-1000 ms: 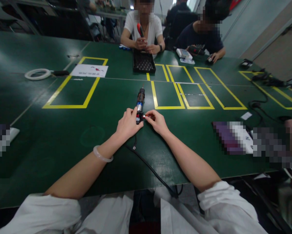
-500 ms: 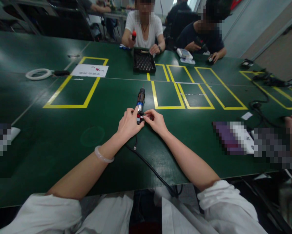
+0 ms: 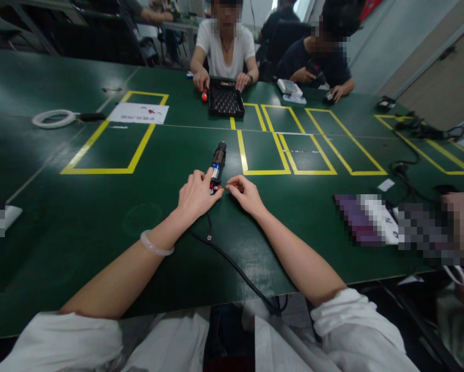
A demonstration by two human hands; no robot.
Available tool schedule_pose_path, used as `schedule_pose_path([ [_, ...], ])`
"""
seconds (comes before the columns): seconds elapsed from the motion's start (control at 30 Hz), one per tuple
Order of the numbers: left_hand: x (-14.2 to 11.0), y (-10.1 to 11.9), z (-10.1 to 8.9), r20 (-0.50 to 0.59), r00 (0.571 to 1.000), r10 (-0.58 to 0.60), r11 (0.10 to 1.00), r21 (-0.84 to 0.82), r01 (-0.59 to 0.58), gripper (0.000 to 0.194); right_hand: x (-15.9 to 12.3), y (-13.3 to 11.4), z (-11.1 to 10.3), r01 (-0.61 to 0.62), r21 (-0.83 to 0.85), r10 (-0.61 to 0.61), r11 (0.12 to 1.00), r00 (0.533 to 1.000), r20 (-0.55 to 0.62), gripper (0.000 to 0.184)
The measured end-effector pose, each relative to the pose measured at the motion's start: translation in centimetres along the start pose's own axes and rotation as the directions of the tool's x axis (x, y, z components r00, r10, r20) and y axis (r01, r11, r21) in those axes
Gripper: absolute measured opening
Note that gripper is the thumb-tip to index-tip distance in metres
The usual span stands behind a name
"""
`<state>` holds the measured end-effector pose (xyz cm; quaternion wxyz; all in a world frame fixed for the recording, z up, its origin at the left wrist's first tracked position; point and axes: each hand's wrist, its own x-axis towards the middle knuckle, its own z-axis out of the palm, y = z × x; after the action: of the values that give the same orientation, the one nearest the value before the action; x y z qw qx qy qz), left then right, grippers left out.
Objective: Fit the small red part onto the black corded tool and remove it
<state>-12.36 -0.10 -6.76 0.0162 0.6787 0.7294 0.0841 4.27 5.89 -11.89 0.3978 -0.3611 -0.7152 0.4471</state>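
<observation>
A slim tool assembly point(image 3: 218, 159) lies on the green table, its black end pointing away from me. It has a brown part, a blue-and-silver section and small red parts at the near end. My left hand point(image 3: 196, 192) is closed around that near end, fingers on top and thumb at the side, hiding much of it. My right hand point(image 3: 246, 192) is just to the right, thumb and fingertips pinched close to the red parts. What it holds, if anything, is too small to make out. A black cord point(image 3: 237, 269) and a short lead with a ring terminal point(image 3: 209, 237) run out below my left hand.
Yellow tape outlines point(image 3: 266, 172) mark the table. Ahead, a co-worker's hands rest at a black tray point(image 3: 226, 111); another co-worker handles a dark tool. A paper sheet point(image 3: 139, 113) and white coil point(image 3: 53, 119) lie left. A purple-and-white packet point(image 3: 358, 219) lies right.
My right fingertips have drawn slightly away from the tool assembly. My left hand keeps its hold. The co-worker opposite has lowered a red-ended tool to the table beside the black tray.
</observation>
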Motion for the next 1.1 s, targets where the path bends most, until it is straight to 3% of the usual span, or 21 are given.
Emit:
schedule_pose_path([
  [0.27,-0.8,-4.8,-1.2,0.025,0.998,-0.059,0.996,0.072,0.057,0.073,0.1,0.5,-0.3,0.001,0.012,-0.002,1.0,0.999,0.04,0.014],
  [0.47,-1.1,-12.3,-2.1,0.087,0.971,-0.225,0.974,0.056,0.221,0.079,0.0,0.3,-0.2,-0.008,-0.006,0.008,1.0,0.999,0.053,0.014],
  [0.63,-1.1,-19.0,-2.7,0.111,0.922,-0.372,0.928,0.081,0.365,0.083,-0.1,0.2,-0.3,-0.004,-0.034,0.006,0.999,0.998,0.062,0.014],
  [0.77,-1.3,-22.8,-3.1,0.123,0.866,-0.485,0.873,0.114,0.473,0.084,-0.1,0.1,-0.3,-0.001,-0.037,0.004,0.999,0.998,0.06,0.014],
  [0.9,-2.2,-23.4,-3.8,0.084,0.821,-0.564,0.822,0.146,0.55,0.081,-0.2,0.0,-0.3,0.002,-0.045,0.001,0.999,0.998,0.063,0.015],
  [1.1,-3.9,-20.5,-4.2,-0.217,0.875,-0.433,0.862,0.183,0.472,0.067,-0.2,0.2,-0.3,0.01,-0.024,-0.008,1.0,0.998,0.068,0.014],
])
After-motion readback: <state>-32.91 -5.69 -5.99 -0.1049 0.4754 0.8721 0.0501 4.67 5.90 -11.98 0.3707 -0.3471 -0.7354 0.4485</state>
